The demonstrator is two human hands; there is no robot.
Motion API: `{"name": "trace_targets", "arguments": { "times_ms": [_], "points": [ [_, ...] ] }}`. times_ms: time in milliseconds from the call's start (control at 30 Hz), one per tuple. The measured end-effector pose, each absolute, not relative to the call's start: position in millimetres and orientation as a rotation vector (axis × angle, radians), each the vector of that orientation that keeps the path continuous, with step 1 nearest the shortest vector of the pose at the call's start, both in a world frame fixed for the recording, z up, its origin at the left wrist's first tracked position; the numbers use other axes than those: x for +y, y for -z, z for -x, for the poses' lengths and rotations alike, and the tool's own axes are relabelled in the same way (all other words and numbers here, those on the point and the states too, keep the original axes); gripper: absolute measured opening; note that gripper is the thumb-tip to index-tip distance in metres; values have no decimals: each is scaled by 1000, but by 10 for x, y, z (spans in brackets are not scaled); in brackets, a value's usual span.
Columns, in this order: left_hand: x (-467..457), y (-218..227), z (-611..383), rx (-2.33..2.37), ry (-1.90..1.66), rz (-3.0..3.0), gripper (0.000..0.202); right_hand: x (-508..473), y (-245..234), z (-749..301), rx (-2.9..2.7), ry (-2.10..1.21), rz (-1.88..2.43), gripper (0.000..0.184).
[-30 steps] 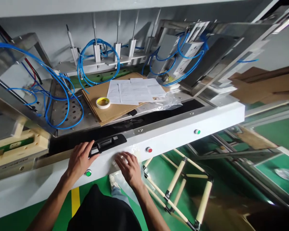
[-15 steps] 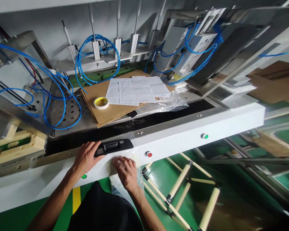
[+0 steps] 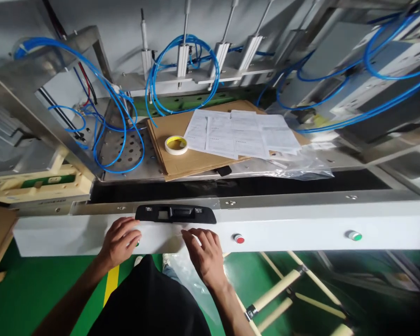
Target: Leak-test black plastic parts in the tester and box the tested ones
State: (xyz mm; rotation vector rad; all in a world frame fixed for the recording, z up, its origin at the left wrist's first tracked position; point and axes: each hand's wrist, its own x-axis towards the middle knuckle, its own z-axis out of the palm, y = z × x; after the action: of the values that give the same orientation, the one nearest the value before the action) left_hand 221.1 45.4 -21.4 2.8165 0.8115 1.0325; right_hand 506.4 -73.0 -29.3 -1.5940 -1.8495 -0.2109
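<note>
A black plastic trim panel with a recessed grip lies on the front ledge of the machine. My left hand is just below the panel's left end, fingers loosely bent and apart, with nothing seen in them. Below the panel's right half is my right hand, its thumb and fingers pinched at the ledge edge on what looks like a clear plastic bag. The bag hangs down in front of my body, and its upper part blends into the white ledge.
Cardboard sheets bear a tape roll and printed papers. Blue air hoses coil around the cylinders behind. A red button and a green button sit on the front face. A tube frame stands below.
My left hand has come off the panel, down and to the left. The panel now lies level with both ends showing. The view has turned left, and my right hand stays near the ledge edge.
</note>
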Motion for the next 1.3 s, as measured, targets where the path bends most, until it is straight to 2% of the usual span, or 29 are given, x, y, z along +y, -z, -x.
{"name": "trace_targets", "arguments": {
  "times_ms": [67,233,333,500,800,1000,1067,1200,1300],
  "points": [
    [443,238,-2200,887,-1113,-2787,15,-722,276,-5110,-1897,207,1576,19],
    [502,192,-2169,912,-1040,-2736,19,-791,299,-5282,-1984,268,1579,28],
    [552,161,-2134,916,-996,-2657,21,-833,284,-5419,-1945,295,1603,40],
    [664,120,-2193,1077,-1080,-2403,17,-717,113,-5563,-1869,148,1664,46],
    [871,107,-2460,1359,-979,-2134,12,-376,29,-5601,-1543,-120,1734,33],
    [916,50,-2486,1375,-876,-2113,26,-320,99,-5875,-1545,-226,1759,28],
    [934,44,-2499,1380,-847,-2119,28,-314,104,-5897,-1532,-100,1841,31],
    [953,51,-2531,1390,-813,-2137,28,-265,6,-5657,-1449,381,2007,37],
    [960,61,-2535,1387,-811,-2156,29,-131,-87,-5279,-1570,387,1850,34]
  ]
}}
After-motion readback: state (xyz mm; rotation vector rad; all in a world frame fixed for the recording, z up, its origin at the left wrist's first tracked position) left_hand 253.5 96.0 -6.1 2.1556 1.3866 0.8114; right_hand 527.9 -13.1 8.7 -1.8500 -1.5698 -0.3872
